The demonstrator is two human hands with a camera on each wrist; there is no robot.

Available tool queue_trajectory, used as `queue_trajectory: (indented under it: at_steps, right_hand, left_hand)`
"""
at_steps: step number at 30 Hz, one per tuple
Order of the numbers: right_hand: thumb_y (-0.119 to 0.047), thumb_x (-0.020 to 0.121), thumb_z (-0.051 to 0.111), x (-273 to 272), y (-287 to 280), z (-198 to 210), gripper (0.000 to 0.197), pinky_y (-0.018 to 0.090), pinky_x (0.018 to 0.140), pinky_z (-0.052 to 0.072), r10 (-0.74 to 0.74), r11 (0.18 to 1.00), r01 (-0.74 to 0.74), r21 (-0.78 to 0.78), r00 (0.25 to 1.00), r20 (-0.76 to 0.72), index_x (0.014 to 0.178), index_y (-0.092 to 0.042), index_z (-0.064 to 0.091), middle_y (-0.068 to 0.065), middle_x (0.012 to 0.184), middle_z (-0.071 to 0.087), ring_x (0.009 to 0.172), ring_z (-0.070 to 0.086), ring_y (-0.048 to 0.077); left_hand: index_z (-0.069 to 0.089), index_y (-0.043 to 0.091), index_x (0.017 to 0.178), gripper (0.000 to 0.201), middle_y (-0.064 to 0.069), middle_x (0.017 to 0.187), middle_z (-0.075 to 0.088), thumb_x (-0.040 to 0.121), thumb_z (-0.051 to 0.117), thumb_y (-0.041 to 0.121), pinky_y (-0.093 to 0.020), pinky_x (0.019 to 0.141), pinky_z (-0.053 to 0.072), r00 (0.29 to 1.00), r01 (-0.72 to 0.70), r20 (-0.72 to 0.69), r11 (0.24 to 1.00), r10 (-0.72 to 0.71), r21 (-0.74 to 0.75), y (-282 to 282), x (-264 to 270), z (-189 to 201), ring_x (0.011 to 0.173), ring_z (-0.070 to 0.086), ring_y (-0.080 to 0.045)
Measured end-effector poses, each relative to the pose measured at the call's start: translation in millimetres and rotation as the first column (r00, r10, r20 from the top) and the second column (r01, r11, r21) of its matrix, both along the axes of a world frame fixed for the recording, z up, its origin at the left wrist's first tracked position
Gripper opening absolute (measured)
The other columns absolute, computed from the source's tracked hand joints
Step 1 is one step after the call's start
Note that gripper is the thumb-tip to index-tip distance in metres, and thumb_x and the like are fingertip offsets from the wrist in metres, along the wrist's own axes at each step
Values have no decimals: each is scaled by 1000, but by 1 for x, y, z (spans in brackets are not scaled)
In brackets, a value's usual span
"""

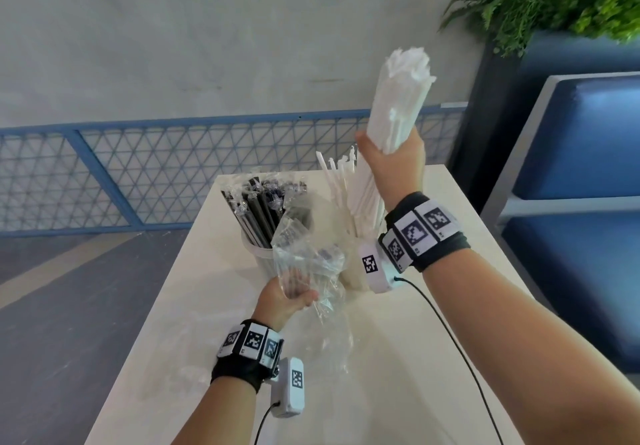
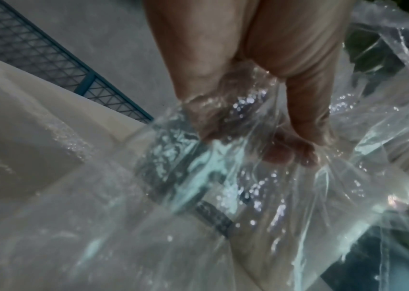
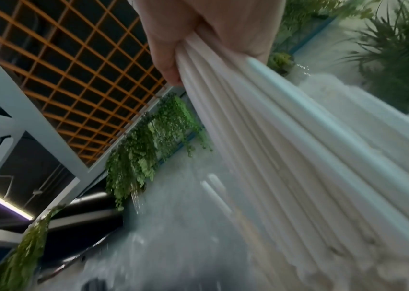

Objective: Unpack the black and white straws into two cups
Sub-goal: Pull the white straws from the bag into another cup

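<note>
Above the table [image 1: 214, 358], the right hand [image 1: 394, 164] grips a bundle of white straws [image 1: 398, 105] — bound, I judge, for their cup; the left hand [image 1: 287, 301] clutches the emptied bag [image 1: 311, 264] — black straws [image 1: 256, 209] already cupped.

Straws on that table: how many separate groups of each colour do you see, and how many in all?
Black wrapped straws in the clear plastic cup: 1
White straws standing on the white table: 1
White straw bundle in the right hand: 1
Total: 3
</note>
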State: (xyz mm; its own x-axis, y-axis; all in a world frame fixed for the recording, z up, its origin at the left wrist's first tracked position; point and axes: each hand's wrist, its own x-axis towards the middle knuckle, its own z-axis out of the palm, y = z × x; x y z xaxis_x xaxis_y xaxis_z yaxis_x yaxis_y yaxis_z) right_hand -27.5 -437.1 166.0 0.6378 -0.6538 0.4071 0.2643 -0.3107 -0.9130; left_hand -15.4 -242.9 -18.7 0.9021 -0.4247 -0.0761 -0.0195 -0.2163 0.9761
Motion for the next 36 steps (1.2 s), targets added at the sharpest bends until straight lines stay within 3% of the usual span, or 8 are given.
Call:
queue_trajectory:
  at_steps: [7,14,17,20,23,25,29,36]
  right_hand:
    - [-25,80,70,9,6,-57,53,25,77,48,46,999,-48,0,962,-270,124,-5,49,-3,94,61,93,58,17]
    - [-31,79,71,8,-3,-92,54,42,83,54,113,994,-101,52,837,-535,112,6,49,27,105,63,100,62,38]
    - [-34,79,70,11,-2,-96,37,21,55,46,99,992,-125,-3,795,-599,88,-8,45,5,69,51,72,55,24]
    - [-33,79,70,10,-2,-97,55,29,75,51,64,982,-160,-98,778,-625,114,1,46,10,94,62,96,59,28]
    - [-36,72,75,-4,0,-102,82,38,100,44,87,976,-177,-124,846,-527,137,-10,32,13,130,49,120,50,28]
    - [-34,74,74,-27,6,-105,87,21,109,30,77,970,-158,-187,921,-383,142,-14,24,3,144,33,130,34,12]
    - [-42,78,66,-73,20,-131,63,3,98,29,79,929,-131,-345,984,-161,129,-14,42,-5,127,41,116,42,3]
    - [-35,79,68,-103,34,-185,49,8,76,45,525,834,-520,183,648,-551,121,-31,43,-10,124,53,104,61,8]
  left_hand:
    - [58,13,81,21,-4,65,63,72,71,-1,-19,53,50,999,-33,-22,993,31,-114,-1,0,20,53,60,-8]
    - [58,13,80,22,-1,63,66,73,69,-5,-20,52,49,997,-75,-30,979,70,-189,-3,-1,27,54,60,-9]
    - [58,13,80,23,3,56,66,73,68,-7,-18,50,47,997,-80,-40,973,73,-218,-7,-3,31,51,59,-8]
    - [57,13,81,25,3,55,66,73,68,-8,-19,51,48,996,-82,-40,968,75,-238,-8,-9,34,51,59,-9]
    - [56,13,83,25,4,56,66,74,67,-7,-19,54,51,995,-96,-26,958,92,-271,-1,-17,37,53,61,-9]
    - [57,15,83,22,4,58,66,75,68,-3,-22,57,53,991,-130,-24,949,129,-286,4,-21,36,57,63,-11]
    - [64,21,73,20,3,64,69,76,68,2,-30,67,55,980,-197,-31,929,197,-314,14,-33,30,64,64,-16]
    - [60,16,82,27,-8,73,66,67,79,27,-40,78,54,950,-313,-171,825,263,-470,21,-43,18,68,63,-23]
